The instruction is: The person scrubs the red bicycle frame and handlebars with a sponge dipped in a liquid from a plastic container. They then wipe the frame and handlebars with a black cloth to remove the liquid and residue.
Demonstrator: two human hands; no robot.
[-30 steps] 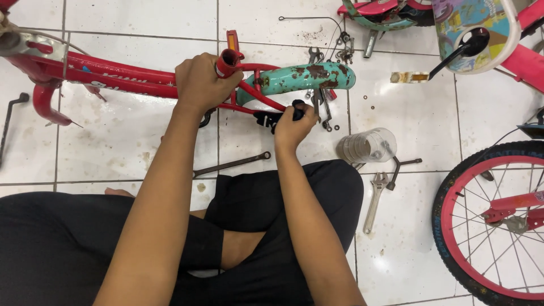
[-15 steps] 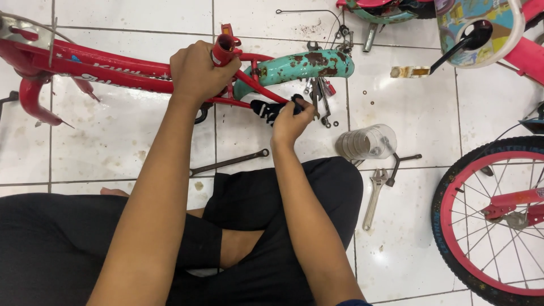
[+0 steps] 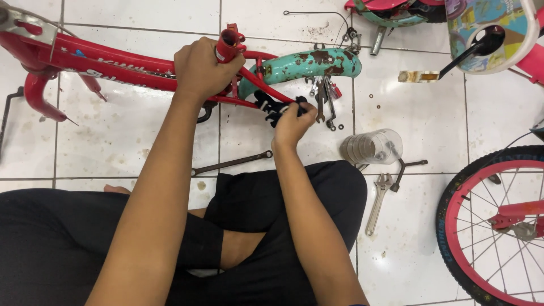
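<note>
A red child's bicycle frame [image 3: 113, 65] lies across the white tiled floor in front of me. My left hand [image 3: 201, 68] grips the frame at the red seat tube [image 3: 231, 41]. My right hand [image 3: 293, 122] is closed on a small black part [image 3: 271, 106] at the frame's rear stays, just below the rusty teal mudguard [image 3: 309, 62]. I sit cross-legged in black clothes, both forearms reaching forward.
A long spanner [image 3: 232, 163] lies on the tiles near my knee. A clear plastic jar [image 3: 371, 147], an adjustable wrench [image 3: 378, 201] and several small spanners [image 3: 324, 102] lie to the right. A pink-rimmed wheel [image 3: 493, 221] stands at the right edge, another bicycle [image 3: 453, 22] at top right.
The view has shifted slightly, so the frame sits a little higher. My right hand has turned a little on the black part. My left hand keeps its grip.
</note>
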